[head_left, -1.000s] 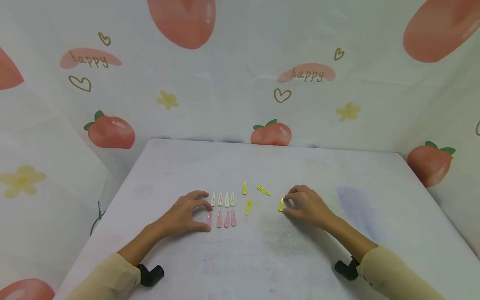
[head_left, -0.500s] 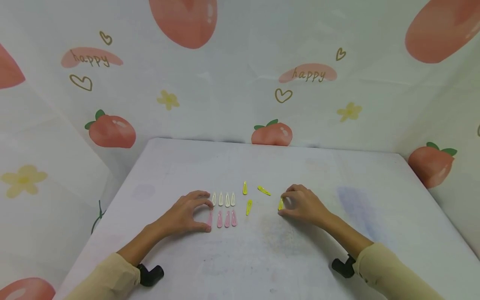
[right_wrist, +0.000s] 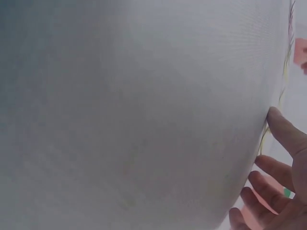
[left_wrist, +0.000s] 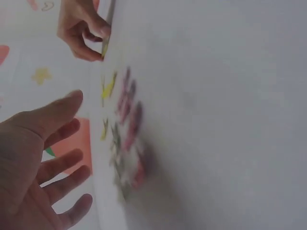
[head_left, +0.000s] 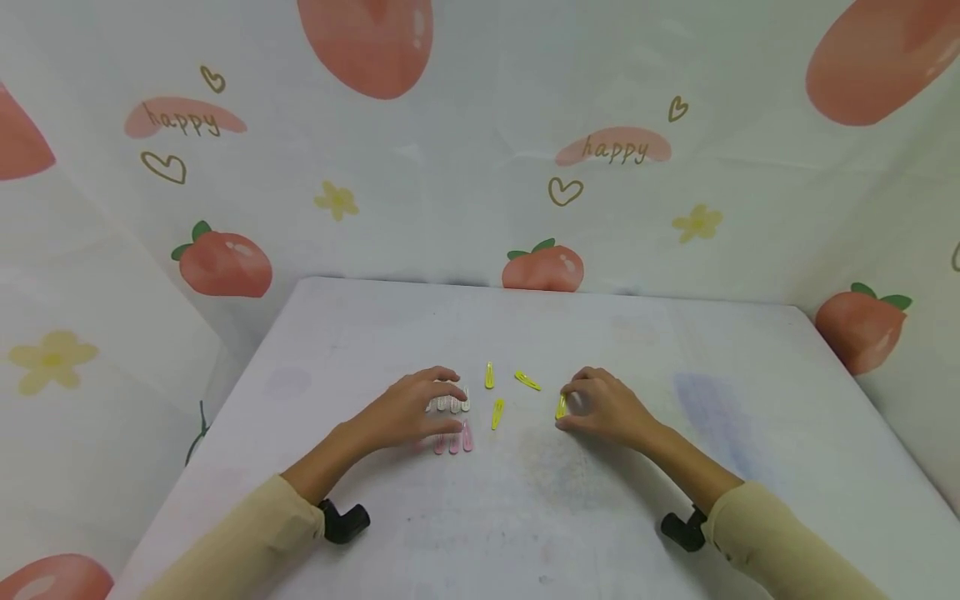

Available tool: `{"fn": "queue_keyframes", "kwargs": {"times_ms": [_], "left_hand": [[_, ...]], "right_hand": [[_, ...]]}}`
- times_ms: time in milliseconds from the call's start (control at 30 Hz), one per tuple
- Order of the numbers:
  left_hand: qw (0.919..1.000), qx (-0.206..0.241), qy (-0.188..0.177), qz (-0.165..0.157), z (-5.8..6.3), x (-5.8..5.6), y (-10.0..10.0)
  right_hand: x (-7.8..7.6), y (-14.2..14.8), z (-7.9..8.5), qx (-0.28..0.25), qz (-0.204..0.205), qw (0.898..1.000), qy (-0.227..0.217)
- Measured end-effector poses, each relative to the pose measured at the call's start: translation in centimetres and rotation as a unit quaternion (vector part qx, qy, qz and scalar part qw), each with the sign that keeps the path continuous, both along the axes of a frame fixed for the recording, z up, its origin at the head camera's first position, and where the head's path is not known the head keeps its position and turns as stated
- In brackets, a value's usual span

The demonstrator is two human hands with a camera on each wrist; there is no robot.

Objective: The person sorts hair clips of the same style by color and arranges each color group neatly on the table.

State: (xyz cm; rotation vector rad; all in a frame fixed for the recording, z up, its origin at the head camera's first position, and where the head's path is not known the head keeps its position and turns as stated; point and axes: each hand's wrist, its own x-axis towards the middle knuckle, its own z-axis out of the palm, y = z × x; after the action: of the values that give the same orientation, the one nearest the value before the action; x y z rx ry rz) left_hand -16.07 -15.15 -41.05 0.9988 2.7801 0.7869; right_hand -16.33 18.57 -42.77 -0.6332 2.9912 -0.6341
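My right hand (head_left: 613, 408) pinches a yellow snap hair clip (head_left: 561, 406) on the table, thumb at its near end and index finger at its far end. The same clip shows edge-on between those fingertips in the right wrist view. Over a row of white hair clips (head_left: 454, 406) and a row of pink hair clips (head_left: 467, 436) hovers my left hand (head_left: 412, 410), fingers spread and holding nothing. It partly hides both rows. Between the hands lie three loose yellow clips: an upright one (head_left: 490, 376), a slanted one (head_left: 527, 381) and a nearer one (head_left: 497, 414).
The white tabletop (head_left: 480, 525) reaches back to a white cloth backdrop (head_left: 450, 167) printed with peaches, flowers and hearts. A bluish stain (head_left: 716, 417) marks the table's right side. Each wrist carries a black camera mount, as on the left wrist camera (head_left: 347, 523).
My left hand has let go of the leftmost pink clip and moved right, above the rows. My right thumb and finger have closed on the yellow clip, which stays about where it was.
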Motion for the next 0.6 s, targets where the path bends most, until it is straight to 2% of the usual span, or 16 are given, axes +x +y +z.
{"fn": "queue_keyframes", "kwargs": {"times_ms": [133,300,467,600], "left_hand": [[0.9986,-0.040,0.010,-0.034,0.3,-1.6,2.2],[0.9940,-0.090,0.020,-0.060,0.3,-3.0,4.4],[0.9884,-0.128,0.030,-0.076,-0.2,-3.7,5.9],[0.9877,-0.135,0.022,-0.075,-0.4,-3.6,6.2]], "right_hand": [[0.0,0.1,-0.1,-0.008,0.002,1.000,-0.001],[-0.1,0.2,-0.1,-0.009,0.003,1.000,-0.001],[-0.2,0.2,0.0,-0.009,0.002,1.000,-0.004],[-0.2,0.2,-0.1,-0.010,0.005,1.000,0.001]]}}
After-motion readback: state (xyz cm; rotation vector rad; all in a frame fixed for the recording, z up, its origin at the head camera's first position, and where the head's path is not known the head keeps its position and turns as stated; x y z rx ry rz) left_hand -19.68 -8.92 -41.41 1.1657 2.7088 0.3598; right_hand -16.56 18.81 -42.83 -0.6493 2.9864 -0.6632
